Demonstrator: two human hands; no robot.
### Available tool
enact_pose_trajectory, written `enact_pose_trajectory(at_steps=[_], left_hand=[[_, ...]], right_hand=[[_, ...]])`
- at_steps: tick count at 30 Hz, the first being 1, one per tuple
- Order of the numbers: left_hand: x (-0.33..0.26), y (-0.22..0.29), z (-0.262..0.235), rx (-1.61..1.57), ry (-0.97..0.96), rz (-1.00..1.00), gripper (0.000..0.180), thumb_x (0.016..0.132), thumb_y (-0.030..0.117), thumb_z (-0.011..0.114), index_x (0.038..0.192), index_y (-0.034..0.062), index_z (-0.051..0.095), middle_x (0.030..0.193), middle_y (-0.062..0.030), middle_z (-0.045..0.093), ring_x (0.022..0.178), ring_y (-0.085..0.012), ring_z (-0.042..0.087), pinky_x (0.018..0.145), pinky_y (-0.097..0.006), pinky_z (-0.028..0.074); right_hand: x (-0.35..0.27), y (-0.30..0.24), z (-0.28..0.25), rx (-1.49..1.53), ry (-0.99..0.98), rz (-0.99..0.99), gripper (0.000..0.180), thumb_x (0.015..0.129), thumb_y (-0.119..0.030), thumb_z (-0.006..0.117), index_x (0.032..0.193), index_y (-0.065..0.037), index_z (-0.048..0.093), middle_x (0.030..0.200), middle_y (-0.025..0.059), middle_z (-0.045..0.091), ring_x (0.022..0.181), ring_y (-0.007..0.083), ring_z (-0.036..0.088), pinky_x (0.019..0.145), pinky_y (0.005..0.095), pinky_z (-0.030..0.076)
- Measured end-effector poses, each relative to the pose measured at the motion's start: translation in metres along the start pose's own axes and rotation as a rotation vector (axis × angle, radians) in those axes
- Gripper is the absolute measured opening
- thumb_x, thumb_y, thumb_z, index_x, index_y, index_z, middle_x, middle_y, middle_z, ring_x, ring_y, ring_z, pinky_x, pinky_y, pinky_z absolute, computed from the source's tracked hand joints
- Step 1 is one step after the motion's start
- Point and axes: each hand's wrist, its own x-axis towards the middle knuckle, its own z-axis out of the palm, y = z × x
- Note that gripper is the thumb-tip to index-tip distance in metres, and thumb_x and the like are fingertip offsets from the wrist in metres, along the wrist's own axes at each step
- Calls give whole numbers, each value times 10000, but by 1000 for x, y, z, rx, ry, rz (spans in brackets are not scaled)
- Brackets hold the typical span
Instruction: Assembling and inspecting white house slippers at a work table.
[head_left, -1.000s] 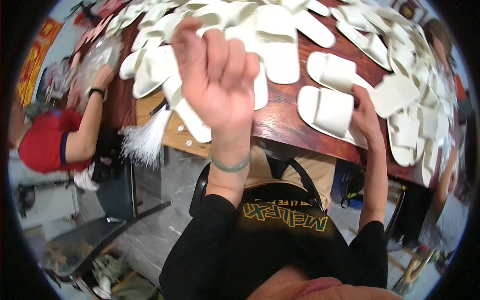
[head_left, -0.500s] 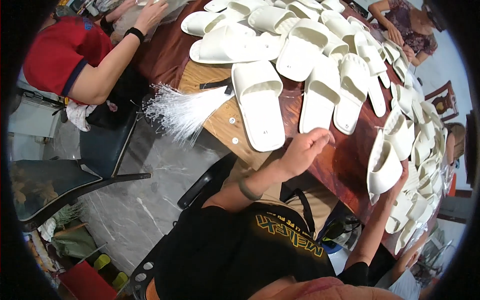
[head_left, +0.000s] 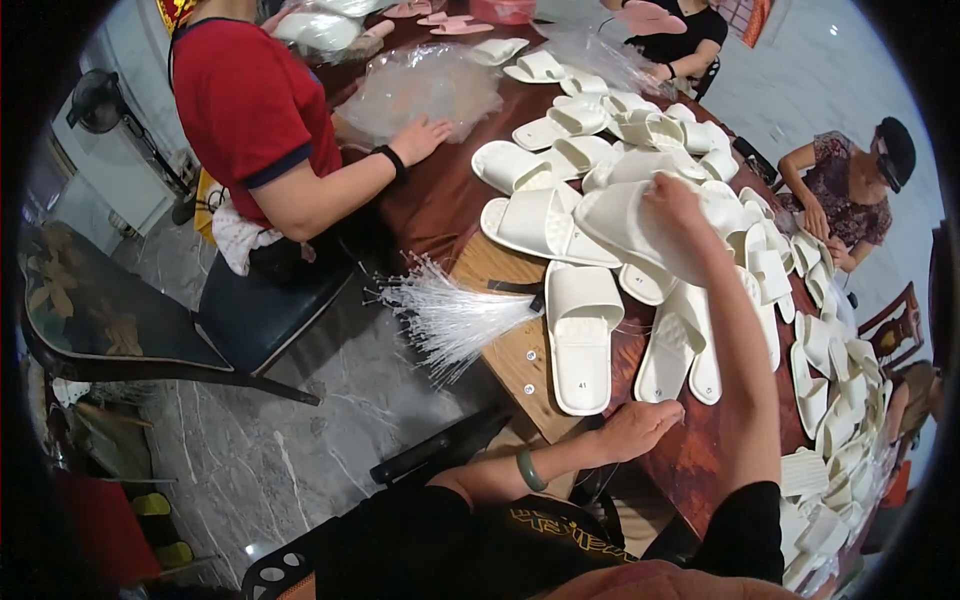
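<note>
Dozens of white slippers cover the long brown table (head_left: pixel 440 205) in front of you. At the far left stands a dark chair (head_left: pixel 120 320) on the grey marble floor, and next to it a person in a red shirt (head_left: pixel 250 110) sits at the table's near side, one hand flat on a heap of clear plastic bags (head_left: pixel 425 90). Just right of that person's seat, a bundle of thin white plastic strands (head_left: pixel 450 315) fans out over the table's edge, bound by a dark band where it lies on a pale wooden board (head_left: pixel 510 350).

Your left hand (head_left: pixel 640 425) rests on the table edge, fingers loosely curled and holding nothing that can be seen; a green bangle (head_left: pixel 528 470) circles that wrist. Just above it lies a single white slipper (head_left: pixel 582 335), sole down, beside the strands' bound end and apart from your hand.

Your right hand (head_left: pixel 675 205) is raised over the middle of the table, fingers closed on the edge of a white slipper (head_left: pixel 630 225) that you hold tilted above the others. More slippers run in rows along the table to the right edge. Farther right, a person in a patterned top (head_left: pixel 835 195) sits at the table's far side, hands among the slippers.
</note>
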Motion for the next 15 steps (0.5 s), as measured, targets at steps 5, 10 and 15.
enact_pose_trajectory(at_steps=[5,10,15], left_hand=[[2,6,-10,170,-34,-68,166,915,139,509,1018,13,547,845,-197,615,805,-390,604,668,-418,480],[15,5,4,116,-133,-141,159,927,114,456,1024,26,546,834,-165,614,747,-317,634,633,-366,484],[20,32,-2,-43,-38,-383,262,942,179,444,953,-24,609,823,-76,605,757,-132,531,694,-281,445]], right_hand=[[9,-45,32,-165,69,-126,343,729,-198,642,1038,-69,564,1018,150,628,1038,301,566,846,498,421],[-41,-25,-19,-52,265,-144,434,751,-185,635,1148,-38,538,1159,191,540,1082,343,515,894,476,409],[-117,12,2,258,507,-521,498,691,-94,622,1155,25,486,1154,218,520,1081,366,496,944,441,390]])
